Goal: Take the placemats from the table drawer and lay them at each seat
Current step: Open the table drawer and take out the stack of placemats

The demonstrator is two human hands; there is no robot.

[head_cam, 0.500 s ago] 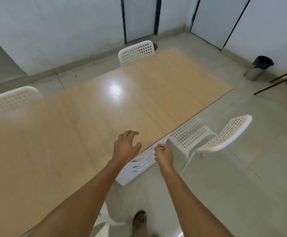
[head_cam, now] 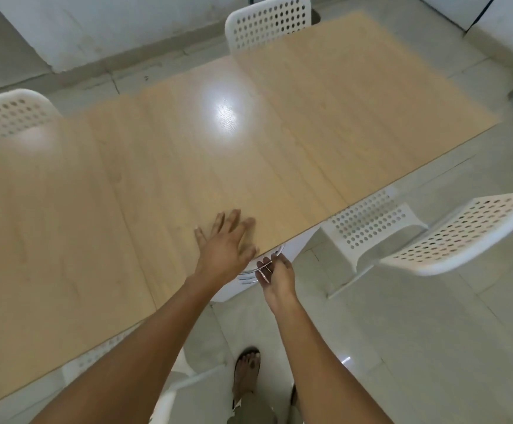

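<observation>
1. While no placemats are visible, presumably inside the drawer unit [head_cam: 233,287], task is barely started: right hand [head_cam: 276,275] fingers [head_cam: 262,272] curl round a chrome handle [head_cam: 250,275].
2. Beyond them, left hand [head_cam: 226,243] rests flat, fingers spread, on the bench [head_cam: 157,179].
3. Farther out: chairs [head_cam: 432,237] unset.

left hand [head_cam: 223,244] flat, fingers spread, right hand [head_cam: 275,275] fingers curled around drawer handle [head_cam: 249,278]

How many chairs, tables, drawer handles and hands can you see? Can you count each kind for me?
White chairs with holes: 3, one at the far side, one at the far left, one at the near right.
Wooden table: 1.
Shiny drawer handles: 3, partly hidden.
Hands: 2, left hand flat on the table, right hand curled on a handle.
Total: 9.
</observation>
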